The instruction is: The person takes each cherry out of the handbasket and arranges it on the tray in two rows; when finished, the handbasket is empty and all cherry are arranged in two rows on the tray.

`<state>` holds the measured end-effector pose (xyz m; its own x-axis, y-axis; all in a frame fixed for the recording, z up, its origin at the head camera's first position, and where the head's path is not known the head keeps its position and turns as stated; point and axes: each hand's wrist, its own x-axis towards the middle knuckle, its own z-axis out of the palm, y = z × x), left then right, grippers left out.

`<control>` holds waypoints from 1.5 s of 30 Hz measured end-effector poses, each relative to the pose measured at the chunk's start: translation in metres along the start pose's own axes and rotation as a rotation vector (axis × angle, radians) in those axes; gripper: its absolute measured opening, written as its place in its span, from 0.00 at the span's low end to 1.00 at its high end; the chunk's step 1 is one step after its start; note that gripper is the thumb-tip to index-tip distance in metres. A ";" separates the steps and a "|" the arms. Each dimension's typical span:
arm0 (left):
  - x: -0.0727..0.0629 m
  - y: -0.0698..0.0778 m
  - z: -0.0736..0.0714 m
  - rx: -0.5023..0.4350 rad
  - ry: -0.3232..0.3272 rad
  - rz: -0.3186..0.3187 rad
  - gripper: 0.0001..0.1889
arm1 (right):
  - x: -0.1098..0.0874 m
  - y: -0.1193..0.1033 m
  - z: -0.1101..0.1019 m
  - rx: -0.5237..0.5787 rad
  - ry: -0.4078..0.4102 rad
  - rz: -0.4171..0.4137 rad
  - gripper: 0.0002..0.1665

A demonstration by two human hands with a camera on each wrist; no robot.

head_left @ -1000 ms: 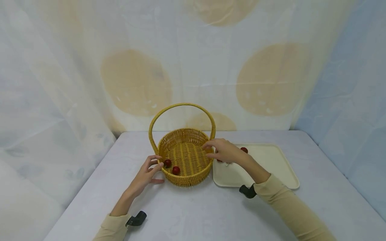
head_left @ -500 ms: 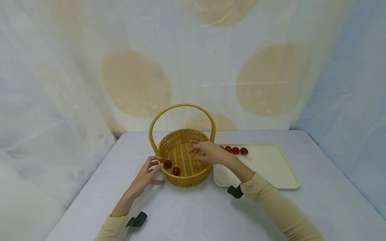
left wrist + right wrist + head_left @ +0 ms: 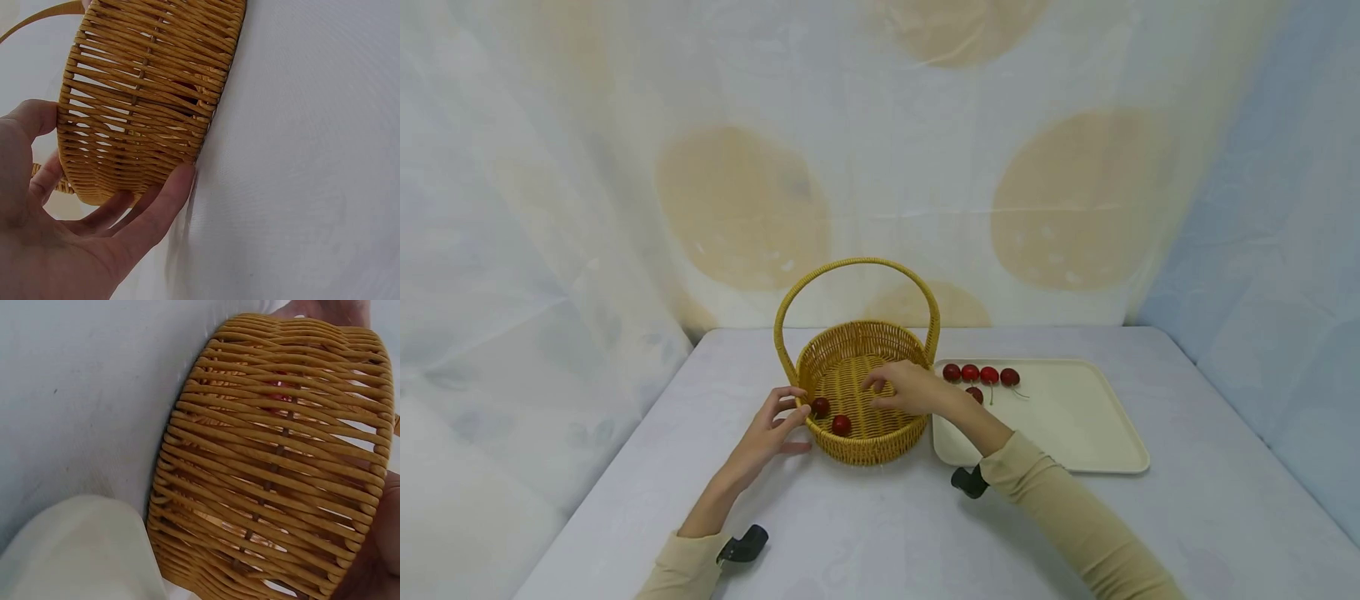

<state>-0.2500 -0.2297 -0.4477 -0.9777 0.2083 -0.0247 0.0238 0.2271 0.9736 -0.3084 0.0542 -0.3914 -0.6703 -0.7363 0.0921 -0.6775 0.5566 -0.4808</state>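
Note:
A round yellow wicker basket with a tall arched handle stands in the middle of the table. Two red cherries lie inside, near its front left wall. My left hand holds the basket at its left, thumb and a finger at the rim and other fingers against the outer wall. My right hand reaches over the right rim, fingers bent above the woven floor. Whether something sits between those fingertips is hidden. In the right wrist view the basket's wall covers most of that hand.
To the basket's right lies a cream tray, close beside it. Several cherries with stems sit at its back left. The right forearm crosses over the tray's left part. A patterned cloth hangs behind the table.
My right hand has moved left and slightly down from the tray's edge into the basket's opening, uncovering the cherries on the tray. The left hand and basket stay put.

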 end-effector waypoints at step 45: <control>-0.002 0.006 -0.003 0.033 -0.004 0.000 0.27 | 0.041 -0.021 0.042 0.070 -0.051 0.149 0.23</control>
<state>-0.2483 -0.2316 -0.4417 -0.9770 0.2119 -0.0256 0.0308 0.2585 0.9655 -0.3092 -0.0038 -0.4142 -0.7441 -0.6675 -0.0285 -0.5482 0.6343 -0.5452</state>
